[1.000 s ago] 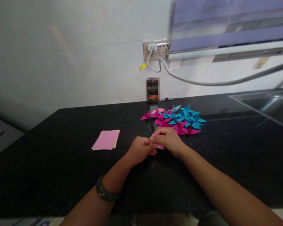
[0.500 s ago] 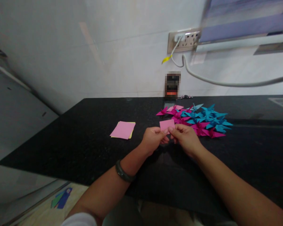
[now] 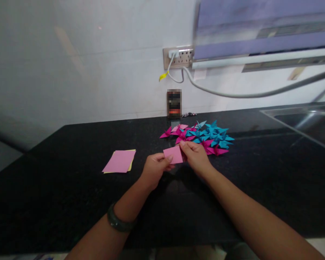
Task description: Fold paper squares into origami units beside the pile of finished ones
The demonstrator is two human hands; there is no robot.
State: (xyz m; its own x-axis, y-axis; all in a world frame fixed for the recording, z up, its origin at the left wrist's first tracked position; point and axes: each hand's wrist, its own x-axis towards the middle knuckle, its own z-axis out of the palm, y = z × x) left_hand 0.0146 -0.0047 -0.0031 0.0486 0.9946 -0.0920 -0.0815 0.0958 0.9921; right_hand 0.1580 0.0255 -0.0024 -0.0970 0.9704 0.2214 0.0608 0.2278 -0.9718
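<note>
A small folded pink paper (image 3: 173, 154) is held upright just above the black counter (image 3: 70, 187), between both hands. My left hand (image 3: 154, 169) pinches its lower left edge with the fingers closed. My right hand (image 3: 195, 157) grips its right side, fingers curled. Just behind the hands lies a pile of folded magenta and teal paper shapes (image 3: 203, 137).
A short stack of flat pink and yellow paper sheets (image 3: 119, 161) lies left of the hands. A small dark box (image 3: 174, 104) stands against the wall under a wall socket (image 3: 178, 57) with a grey cable. A steel sink (image 3: 308, 121) sits at the far right.
The pink paper, first tucked low under the hands, now stands up as a flat rectangle between them. The camera swung left and then back.
</note>
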